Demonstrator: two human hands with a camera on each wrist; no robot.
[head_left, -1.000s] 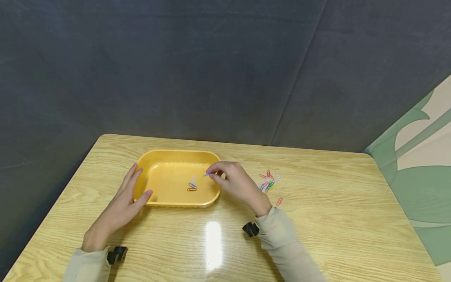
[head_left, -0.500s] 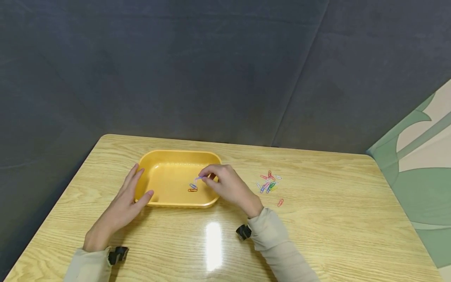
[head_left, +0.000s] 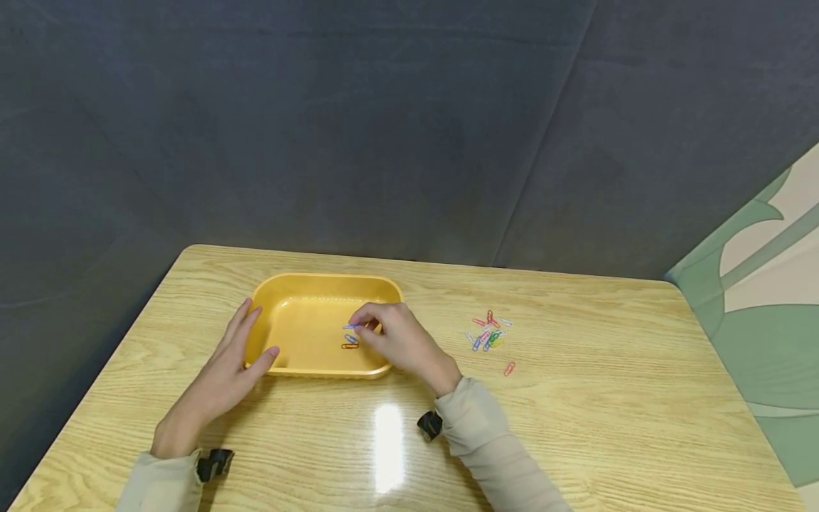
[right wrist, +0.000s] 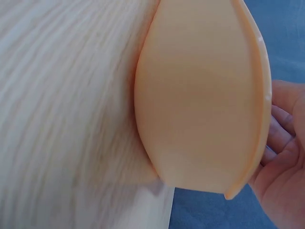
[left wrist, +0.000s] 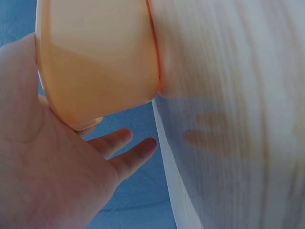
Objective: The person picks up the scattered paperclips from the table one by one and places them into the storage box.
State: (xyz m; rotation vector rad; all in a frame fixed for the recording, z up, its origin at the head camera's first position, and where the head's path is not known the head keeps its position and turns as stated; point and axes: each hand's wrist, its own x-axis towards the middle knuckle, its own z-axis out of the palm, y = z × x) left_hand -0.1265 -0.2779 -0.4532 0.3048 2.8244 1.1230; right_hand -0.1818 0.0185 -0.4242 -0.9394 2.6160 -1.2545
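A yellow plastic tray (head_left: 301, 327) stands on the wooden table. My right hand (head_left: 406, 341) pinches a blue-purple paper clip (head_left: 348, 327) between thumb and fingertips, low over the tray floor. Just below that clip in the head view lie a blue paper clip (head_left: 350, 339) and a red paper clip (head_left: 350, 346). At the tray's left end, my left hand (head_left: 220, 377) rests against the rim with fingers spread and fairly straight. The left wrist view shows the tray's outer wall (left wrist: 100, 57) beside that palm. In the right wrist view, the tray wall (right wrist: 200, 95) hides the right fingertips.
Right of the tray, several coloured paper clips (head_left: 489, 334) lie in a loose pile on the table (head_left: 608, 398). A single red paper clip (head_left: 509, 369) lies nearer the front. Dark cloth (head_left: 384, 128) hangs behind the table's back edge.
My right hand has moved left and slightly down over the tray, carrying the blue-purple paper clip. A whitish clip seen in the tray earlier is now hidden. The left hand stays in place.
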